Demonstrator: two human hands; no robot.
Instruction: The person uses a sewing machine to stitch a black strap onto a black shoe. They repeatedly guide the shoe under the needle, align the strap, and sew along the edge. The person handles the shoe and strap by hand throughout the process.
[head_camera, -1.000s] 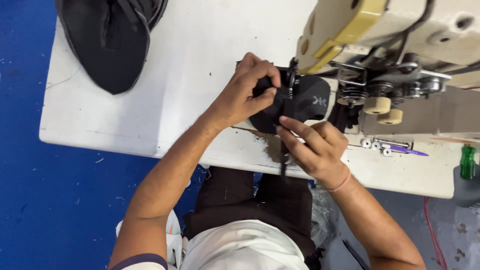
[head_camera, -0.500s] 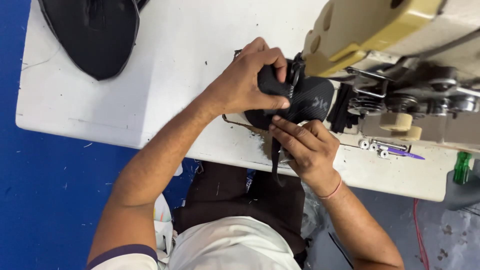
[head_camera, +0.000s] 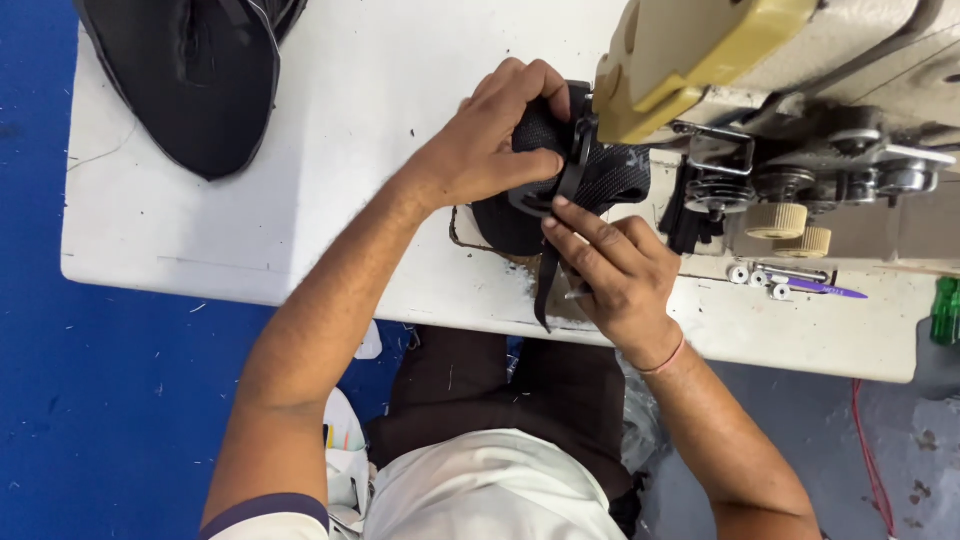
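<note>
White short-sleeved shirt with dark navy cuff band; dark brown trousers; thin red band circling the right wrist.

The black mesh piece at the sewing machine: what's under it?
Under the black mesh piece a dark cutout in the white table shows, and a black strap hangs down. The left hand and machine head hide the rest.

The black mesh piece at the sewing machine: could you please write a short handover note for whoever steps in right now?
Left hand: grip closed on the black mesh piece, holding it at the sewing machine head.
Right hand: fingertips pinch the black strap that hangs over the white table edge.
Done: piece positioned at the machine head.
Left: no finished seam can be seen; the needle area is hidden.
More black fabric lies at the table's far left.
</note>
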